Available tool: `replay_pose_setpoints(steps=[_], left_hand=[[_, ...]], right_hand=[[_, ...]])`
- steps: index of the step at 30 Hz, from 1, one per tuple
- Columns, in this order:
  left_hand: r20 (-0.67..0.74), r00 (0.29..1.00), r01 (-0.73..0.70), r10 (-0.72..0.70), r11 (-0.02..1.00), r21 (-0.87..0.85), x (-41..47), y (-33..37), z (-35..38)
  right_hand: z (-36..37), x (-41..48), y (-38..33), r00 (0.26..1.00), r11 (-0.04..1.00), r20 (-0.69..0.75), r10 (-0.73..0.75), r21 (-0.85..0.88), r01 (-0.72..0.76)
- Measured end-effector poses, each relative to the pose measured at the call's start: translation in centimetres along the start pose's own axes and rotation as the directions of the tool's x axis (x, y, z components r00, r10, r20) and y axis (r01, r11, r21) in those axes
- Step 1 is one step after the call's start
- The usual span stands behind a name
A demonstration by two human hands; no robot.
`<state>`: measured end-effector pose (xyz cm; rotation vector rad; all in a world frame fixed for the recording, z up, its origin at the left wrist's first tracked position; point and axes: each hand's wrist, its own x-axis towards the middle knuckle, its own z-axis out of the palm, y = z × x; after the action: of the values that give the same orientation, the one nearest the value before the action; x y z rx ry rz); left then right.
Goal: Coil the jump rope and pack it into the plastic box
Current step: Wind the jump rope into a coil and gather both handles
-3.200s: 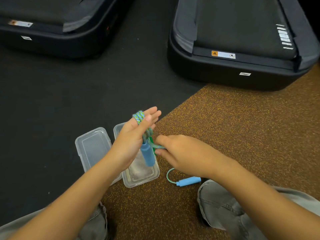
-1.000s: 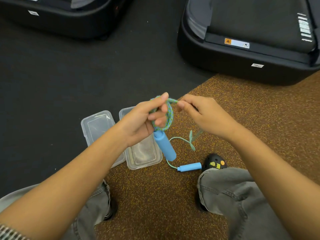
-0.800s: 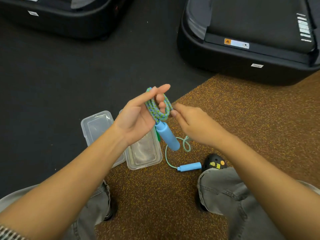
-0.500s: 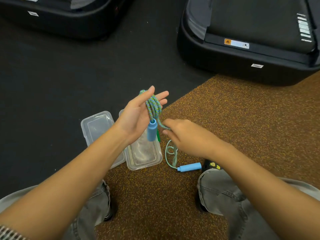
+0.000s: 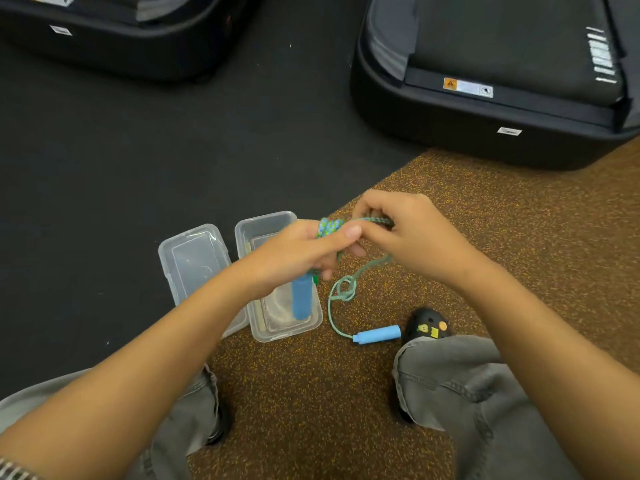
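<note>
Your left hand [image 5: 298,252] is closed around several loops of the jump rope [image 5: 330,227], and one blue handle [image 5: 302,299] hangs down from that fist over the open plastic box [image 5: 277,220]. Your right hand [image 5: 408,237] sits just at its 3 o'clock, fingers pinched on a stretch of the green-blue cord — the two hands are touching at the thumbs. From the right hand the loose cord drops toward 6 o'clock, makes a small twisted loop on the brown speckled floor [image 5: 519,237], and ends at the second blue handle [image 5: 379,333] lying flat beside your black shoe [image 5: 427,327]. The box's clear lid [image 5: 194,258] lies at the box's 9 o'clock — right beside it, on the dark mat [image 5: 138,150].
</note>
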<state>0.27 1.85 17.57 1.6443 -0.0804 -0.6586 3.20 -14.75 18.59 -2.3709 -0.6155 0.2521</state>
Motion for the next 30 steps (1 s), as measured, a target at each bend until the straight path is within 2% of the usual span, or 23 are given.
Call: replay_pose_setpoints(steps=[3, 6, 9, 12, 14, 17, 21, 25, 27, 30], left_hand=[[-0.004, 1.0, 0.006, -0.007, 0.98, -0.196, 0.1, 0.0, -0.5], [0.045, 0.998, 0.058, -0.039, 0.839, -0.54, 0.3, -0.1, -1.0], [0.056, 0.998, 0.05, -0.012, 0.649, -0.759, 0.3, 0.2, -1.5], [-0.006, 1.0, -0.008, 0.006, 0.523, -0.852, 0.3, 0.4, -1.9], [-0.058, 0.998, -0.052, 0.007, 0.568, -0.821, 0.3, 0.3, -2.0], [-0.146, 0.989, -0.087, -0.019, 0.724, -0.684, 0.5, 0.0, -1.9], [-0.17, 0.984, -0.043, -0.062, 0.834, -0.55, 0.5, -0.1, -1.2], [-0.174, 0.982, 0.01, -0.068, 0.949, -0.316, 0.4, -0.6, -0.2], [-0.138, 0.988, 0.039, -0.067, 0.98, -0.194, 0.5, -0.9, -0.1], [-0.006, 0.999, 0.046, -0.046, 0.999, 0.004, 0.3, -0.7, 0.1]], right_hand=[[0.1, 0.3, 0.2, 0.999, 0.999, -0.051, -0.011, 0.035, 0.013], [0.5, 0.6, 0.4, 0.999, 0.999, -0.053, 0.005, 0.043, -0.003], [1.8, 0.6, 0.1, 0.998, 0.999, 0.051, 0.034, 0.019, -0.035], [3.5, 0.2, -0.2, 0.977, 0.999, 0.209, 0.042, -0.005, -0.042], [4.3, -0.1, -0.4, 0.959, 0.999, 0.283, 0.022, -0.035, -0.013], [4.5, -0.4, -0.6, 0.949, 0.998, 0.316, 0.002, -0.061, 0.019], [4.0, -0.6, -1.1, 0.962, 0.99, 0.271, -0.045, -0.115, 0.079], [3.0, -0.7, -1.6, 0.975, 0.985, 0.196, -0.107, -0.113, 0.131], [2.4, -0.6, -1.7, 0.982, 0.986, 0.15, -0.111, -0.109, 0.128], [1.3, -0.2, -1.5, 0.994, 0.993, 0.071, -0.088, -0.077, 0.093]])
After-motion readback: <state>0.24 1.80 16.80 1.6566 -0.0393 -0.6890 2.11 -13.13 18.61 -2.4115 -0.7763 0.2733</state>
